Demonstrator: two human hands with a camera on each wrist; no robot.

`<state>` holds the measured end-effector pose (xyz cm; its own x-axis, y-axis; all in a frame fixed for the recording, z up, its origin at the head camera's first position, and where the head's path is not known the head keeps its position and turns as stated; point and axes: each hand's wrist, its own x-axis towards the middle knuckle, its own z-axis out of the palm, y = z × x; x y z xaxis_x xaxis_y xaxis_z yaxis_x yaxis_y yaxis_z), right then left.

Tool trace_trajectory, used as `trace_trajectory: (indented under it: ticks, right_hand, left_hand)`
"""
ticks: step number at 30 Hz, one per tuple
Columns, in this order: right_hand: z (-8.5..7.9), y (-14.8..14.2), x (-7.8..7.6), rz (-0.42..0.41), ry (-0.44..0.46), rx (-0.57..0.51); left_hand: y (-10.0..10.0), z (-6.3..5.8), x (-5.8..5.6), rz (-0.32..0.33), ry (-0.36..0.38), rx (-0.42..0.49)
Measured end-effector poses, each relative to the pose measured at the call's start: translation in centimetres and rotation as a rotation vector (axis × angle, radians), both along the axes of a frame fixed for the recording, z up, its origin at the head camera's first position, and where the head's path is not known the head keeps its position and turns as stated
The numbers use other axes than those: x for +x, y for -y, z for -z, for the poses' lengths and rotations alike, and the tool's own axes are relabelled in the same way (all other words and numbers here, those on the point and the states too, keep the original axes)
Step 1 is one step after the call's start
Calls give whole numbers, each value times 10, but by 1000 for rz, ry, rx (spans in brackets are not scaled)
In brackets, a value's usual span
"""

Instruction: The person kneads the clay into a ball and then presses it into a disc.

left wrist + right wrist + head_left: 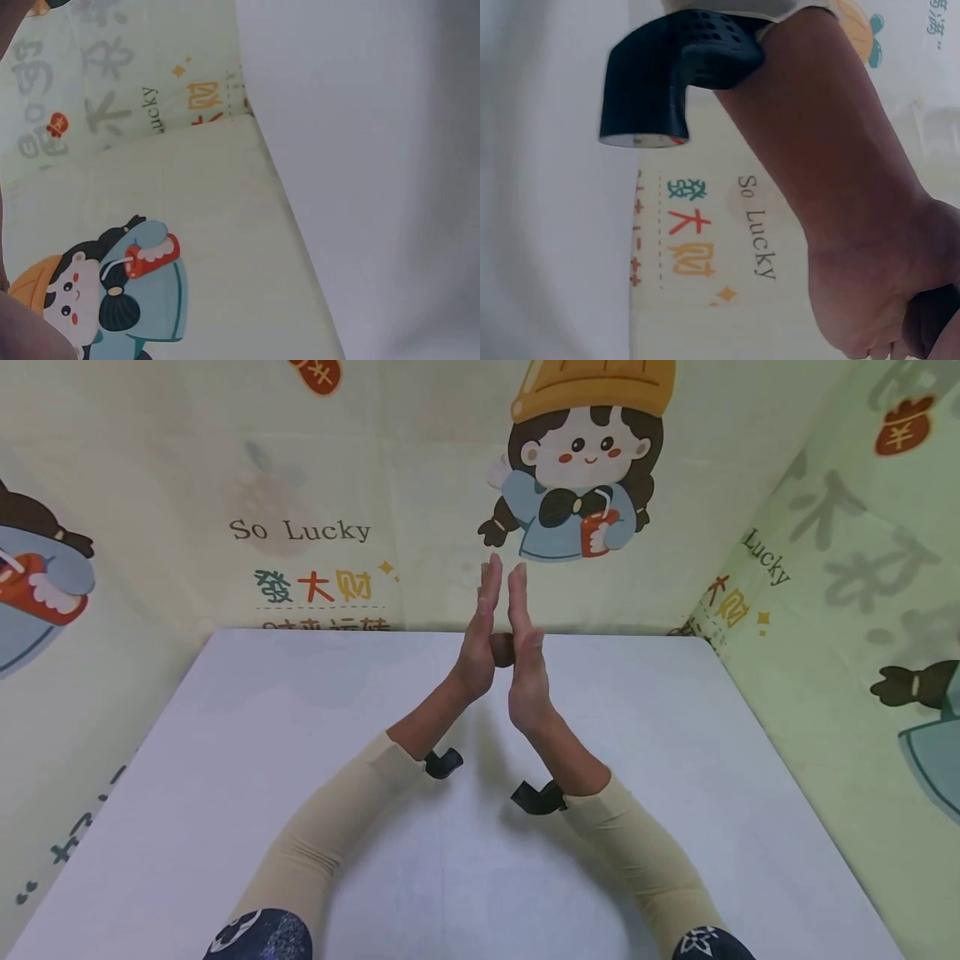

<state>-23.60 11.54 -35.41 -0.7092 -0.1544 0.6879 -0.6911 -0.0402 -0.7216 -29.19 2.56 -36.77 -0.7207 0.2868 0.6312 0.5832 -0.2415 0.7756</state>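
A small, dark brown, rounded ball-like thing point(502, 649) sits between my two palms, in the middle of the head view. My left hand point(477, 643) presses it from the left with straight fingers pointing up. From the right, my right hand point(528, 664) faces it, its fingers also straight. Both palms stand upright above the far part of the table. In the right wrist view, the brown ball point(928, 321) shows at the lower right beside my left hand point(877, 292). Only blurred bits of skin edge the left wrist view, where the ball is out of sight.
Below the hands lies a white table point(360, 877). A patterned cloth backdrop point(435, 468) with cartoon figures and lettering rises behind it and on both sides. Dark camera mounts point(538, 797) jut inward from both wrists.
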Motion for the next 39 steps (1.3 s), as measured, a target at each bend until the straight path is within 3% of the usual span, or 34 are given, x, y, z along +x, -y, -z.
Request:
trace_trajectory:
  ticks: [5,9,14,29,39]
  right_hand:
    - [-6,-4,-1,16,-20,-1]
    - [-11,-8,-3,23,-15,4]
    - [-16,-14,-7,24,5,-19]
    - [-20,-26,-22,15,124,-123]
    - [-19,-24,-26,2,187,-133]
  left_hand:
    - [-6,10,1,43,5,3]
    - [-9,16,5,41,-10,-18]
    - [-12,18,12,34,-89,-31]
    - [-17,12,36,45,-210,-27]
    - [-15,3,45,30,-165,-4]
